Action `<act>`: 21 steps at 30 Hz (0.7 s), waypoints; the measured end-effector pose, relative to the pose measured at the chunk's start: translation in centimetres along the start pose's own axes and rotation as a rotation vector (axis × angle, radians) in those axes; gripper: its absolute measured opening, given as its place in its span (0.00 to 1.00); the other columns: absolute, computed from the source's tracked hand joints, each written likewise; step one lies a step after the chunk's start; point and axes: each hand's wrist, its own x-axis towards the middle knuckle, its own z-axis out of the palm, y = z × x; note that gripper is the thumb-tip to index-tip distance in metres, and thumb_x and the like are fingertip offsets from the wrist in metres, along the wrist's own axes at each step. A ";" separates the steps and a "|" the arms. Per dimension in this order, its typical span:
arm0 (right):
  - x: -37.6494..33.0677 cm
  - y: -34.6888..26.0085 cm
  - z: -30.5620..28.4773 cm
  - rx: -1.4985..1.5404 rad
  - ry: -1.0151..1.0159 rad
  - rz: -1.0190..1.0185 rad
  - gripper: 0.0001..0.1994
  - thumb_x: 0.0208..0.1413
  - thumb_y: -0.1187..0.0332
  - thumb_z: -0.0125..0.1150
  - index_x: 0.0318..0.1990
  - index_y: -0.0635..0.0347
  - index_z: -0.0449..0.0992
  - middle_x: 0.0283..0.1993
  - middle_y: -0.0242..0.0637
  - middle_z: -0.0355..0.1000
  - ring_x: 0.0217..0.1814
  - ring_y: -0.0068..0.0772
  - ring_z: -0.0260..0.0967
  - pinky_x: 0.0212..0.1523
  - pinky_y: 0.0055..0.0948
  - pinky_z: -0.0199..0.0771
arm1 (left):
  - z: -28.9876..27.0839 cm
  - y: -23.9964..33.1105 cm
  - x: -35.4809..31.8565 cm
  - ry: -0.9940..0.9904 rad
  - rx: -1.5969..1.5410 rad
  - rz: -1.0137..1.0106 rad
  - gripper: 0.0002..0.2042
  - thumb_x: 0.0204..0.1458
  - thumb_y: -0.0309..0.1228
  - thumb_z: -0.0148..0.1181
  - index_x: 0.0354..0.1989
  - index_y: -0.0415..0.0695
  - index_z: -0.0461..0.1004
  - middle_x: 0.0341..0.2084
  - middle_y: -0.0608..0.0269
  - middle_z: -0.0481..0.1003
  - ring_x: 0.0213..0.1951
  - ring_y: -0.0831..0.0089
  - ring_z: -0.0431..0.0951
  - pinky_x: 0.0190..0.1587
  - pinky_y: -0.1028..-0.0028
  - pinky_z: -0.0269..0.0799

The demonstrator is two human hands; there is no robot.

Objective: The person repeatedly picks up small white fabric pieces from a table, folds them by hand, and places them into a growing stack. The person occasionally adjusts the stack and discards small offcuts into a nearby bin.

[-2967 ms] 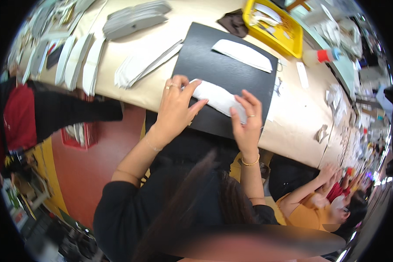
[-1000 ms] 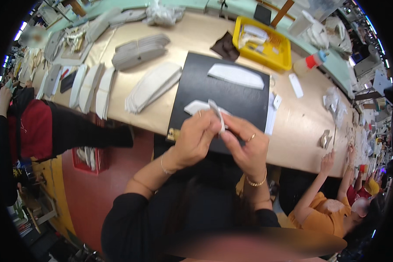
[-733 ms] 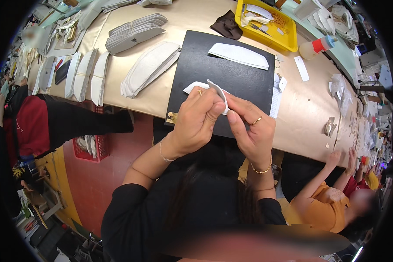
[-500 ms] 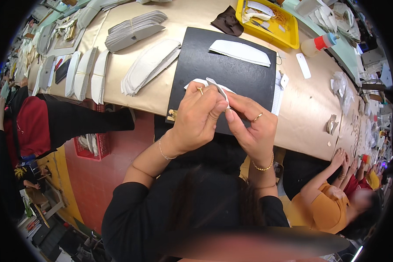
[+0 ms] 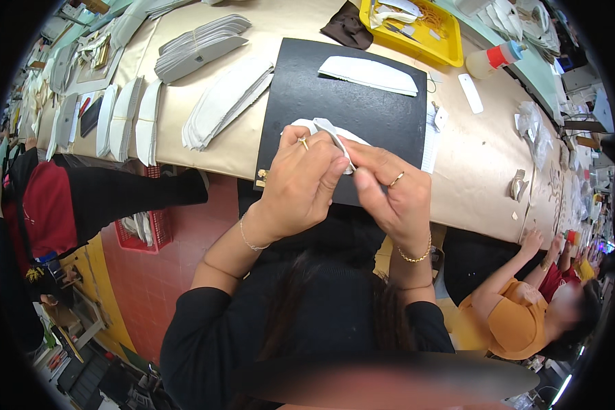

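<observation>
White, thin, sheet-like pc, edge-on [image 5: 326, 127], pinched betw. both hands, above near half of black mat [image 5: 290, 75]; cloth or card, can't tell. Long axis on a slant: far end up-L, sticking out past fingertips, away from wearer; near end down-R, at R thumb. Pc lies just ahead & R of L hand, ahead & L of R hand. Neither clearly nearer, both in contact.

L hand [image 5: 304, 178]: fingers curled, thumb pressed in, gripping pc from its L side; hides part of it. R hand [image 5: 393, 195]: thumb + forefinger closed on lower-R end, other fingers bent. Fingertips of both hands nearly meet.

Behind hands, another white stretch [image 5: 354, 139] shows on mat; separate pc or same one, can't tell.

Far half of mat: white curved panel [image 5: 369, 75], long axis roughly L–R, tilting down to R, well apart from hands; single or stacked, unclear.

L of mat on tan worktop [image 5: 451, 198]: fanned stack of white curved panels [image 5: 229, 102], L hand nearer; beyond it, banded grey stack [image 5: 201, 48]. Far R: yellow tray [image 5: 444, 51] w/ bits inside, brown cloth [image 5: 347, 26] beside it, red-banded bottle [image 5: 492, 60] just R. Co-worker in orange top [image 5: 512, 314] at R.
</observation>
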 end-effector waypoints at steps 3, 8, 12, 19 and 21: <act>0.1 0.1 0.1 -0.042 -0.002 -0.044 0.14 0.51 0.76 0.66 0.46 0.67 0.80 0.45 0.46 0.80 0.44 0.41 0.80 0.46 0.30 0.80 | -0.3 0.0 0.0 -0.020 -0.018 -0.002 0.04 0.60 0.26 0.54 0.34 0.40 0.71 0.26 0.60 0.69 0.26 0.62 0.69 0.42 0.64 0.62; -0.1 0.4 -0.1 -0.148 0.020 -0.103 0.09 0.52 0.77 0.65 0.41 0.66 0.81 0.42 0.44 0.81 0.39 0.39 0.81 0.43 0.29 0.81 | -0.1 -0.2 0.1 -0.034 -0.090 0.031 0.03 0.59 0.24 0.54 0.32 0.39 0.70 0.26 0.57 0.70 0.27 0.61 0.69 0.40 0.64 0.63; -0.5 0.5 -0.9 -0.025 0.141 0.048 0.06 0.56 0.76 0.61 0.40 0.66 0.80 0.36 0.41 0.80 0.32 0.33 0.79 0.35 0.26 0.78 | -0.3 0.3 -0.4 -0.044 -0.408 -0.148 0.05 0.59 0.24 0.54 0.31 0.39 0.68 0.27 0.55 0.69 0.30 0.61 0.69 0.40 0.65 0.64; 0.4 0.2 -0.7 -0.131 0.193 -0.028 0.05 0.55 0.75 0.63 0.38 0.66 0.81 0.37 0.42 0.80 0.35 0.33 0.80 0.36 0.26 0.78 | -1.0 -0.2 0.1 -0.035 -0.530 -0.404 0.23 0.62 0.50 0.49 0.33 0.37 0.70 0.33 0.57 0.69 0.34 0.67 0.68 0.40 0.72 0.65; 0.6 -0.2 -0.1 -0.248 0.124 -0.222 0.05 0.55 0.77 0.62 0.38 0.67 0.80 0.38 0.43 0.80 0.37 0.34 0.80 0.38 0.28 0.78 | -0.9 -0.4 0.2 -0.052 -0.570 -0.443 0.31 0.61 0.59 0.46 0.36 0.36 0.71 0.34 0.58 0.69 0.36 0.70 0.68 0.40 0.73 0.65</act>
